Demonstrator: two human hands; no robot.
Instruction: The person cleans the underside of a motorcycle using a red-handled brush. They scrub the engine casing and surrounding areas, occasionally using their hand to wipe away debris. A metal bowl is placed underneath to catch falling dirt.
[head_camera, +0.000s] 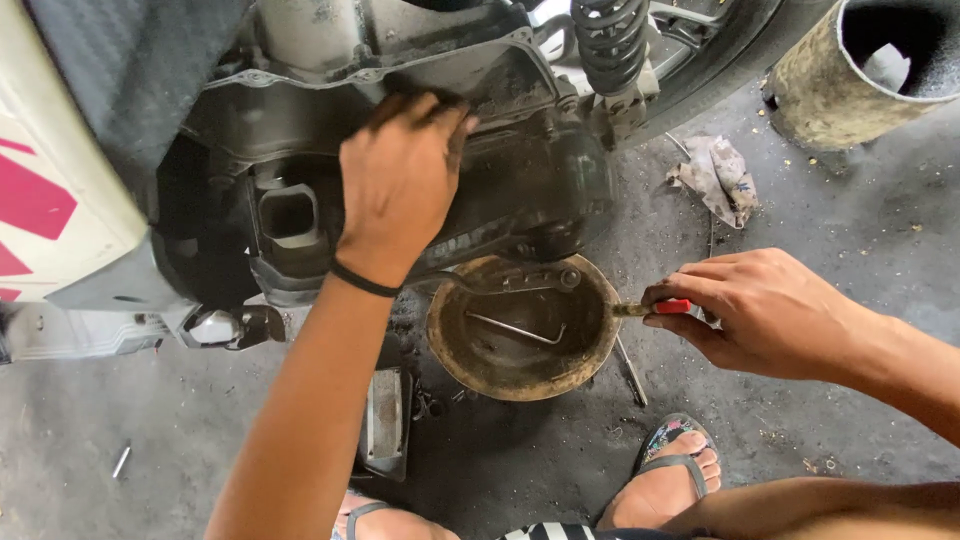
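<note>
My left hand (400, 180) lies flat against the dark, greasy engine case (530, 170) of a scooter, fingers spread, holding nothing; a black band circles its wrist. My right hand (760, 310) grips a small tool with a red handle (672, 306), its tip resting at the rim of a dirty round metal bowl (520, 385). The bowl sits on the floor under the engine and holds a bent metal rod (515, 328) and a wrench-like part (535, 280).
The scooter's white and pink body panel (50, 190) is at the left, its coil spring (610, 40) and rear tyre at the top. A crumpled rag (720, 178) and a grimy cylinder (850, 80) lie right. A flat metal part (385, 420) and my sandalled feet (675, 470) are on the concrete.
</note>
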